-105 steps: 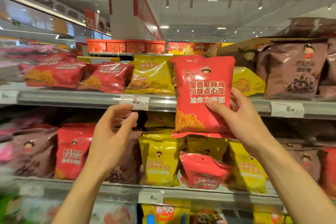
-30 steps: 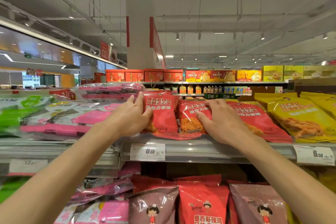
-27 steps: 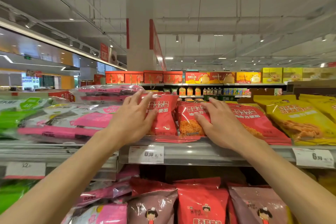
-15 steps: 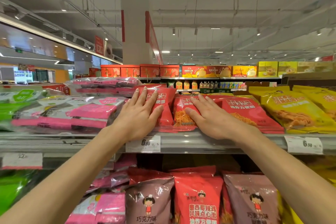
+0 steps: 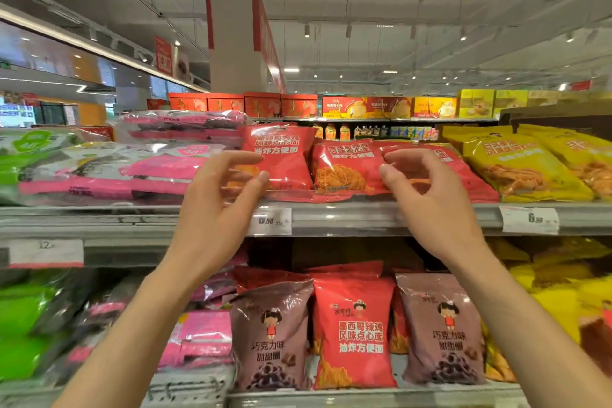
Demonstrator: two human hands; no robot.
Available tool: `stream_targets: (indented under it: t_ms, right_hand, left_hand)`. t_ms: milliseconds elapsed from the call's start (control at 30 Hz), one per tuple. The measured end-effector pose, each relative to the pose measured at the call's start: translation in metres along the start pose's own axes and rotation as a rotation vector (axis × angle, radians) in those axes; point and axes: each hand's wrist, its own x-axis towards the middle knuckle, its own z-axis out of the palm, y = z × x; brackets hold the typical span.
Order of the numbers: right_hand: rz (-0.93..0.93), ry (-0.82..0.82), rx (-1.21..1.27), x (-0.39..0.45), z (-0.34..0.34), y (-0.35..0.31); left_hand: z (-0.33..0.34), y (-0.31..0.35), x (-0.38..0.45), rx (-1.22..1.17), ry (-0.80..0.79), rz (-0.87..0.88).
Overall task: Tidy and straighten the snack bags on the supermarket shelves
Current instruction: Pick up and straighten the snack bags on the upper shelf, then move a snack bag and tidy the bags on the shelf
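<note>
Now, left to right: pink bags (image 5: 109, 172) stacked flat on top shelf (image 5: 364, 219). Left hand (image 5: 215, 205) raised before shelf edge, fingers loosely curled, holding nothing; contact with red bag (image 5: 281, 156) behind it unclear. Second red bag (image 5: 344, 166) lies centre. Right hand (image 5: 427, 195) likewise half-curled, empty, before third red bag (image 5: 463, 172). Yellow bags (image 5: 520, 162) far right

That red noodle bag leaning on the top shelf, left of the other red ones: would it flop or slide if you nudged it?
The red noodle bag looks puffy and thin-walled, so probably light and crinkly. Its glossy film may slip. Propped at a tilt, it could topple easily.
</note>
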Motion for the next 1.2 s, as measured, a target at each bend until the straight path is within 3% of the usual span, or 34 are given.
stream_targets:
  t_ms: [233,433,533,700,867,1033,1200]
  right_hand:
    - [0.225,-0.010,0.242,-0.074,0.000,0.032]
    - [0.498,-0.125,0.343,-0.142,0.039,0.077]
    - [0.599,-0.184,0.376,-0.163,0.066,0.099]
    - [0.583,-0.354,0.271,-0.179,0.103,0.117]
    - [0.502,-0.497,-0.062,-0.175,0.128,0.113]
    - [0.444,-0.526,-0.206,-0.175,0.141,0.098]
    - [0.438,-0.486,-0.149,-0.174,0.142,0.096]
  left_hand:
    - [-0.015,-0.030,-0.080,-0.168,0.062,-0.216]
    - [-0.014,-0.084,-0.148,-0.197,0.169,-0.472]
    - [-0.009,-0.107,-0.173,-0.175,0.141,-0.575]
    - [0.004,-0.124,-0.187,-0.064,0.000,-0.655]
    - [0.015,-0.129,-0.183,-0.014,-0.099,-0.646]
    - [0.024,-0.131,-0.186,-0.012,-0.157,-0.643]
    - [0.023,-0.126,-0.187,-0.066,-0.113,-0.614]
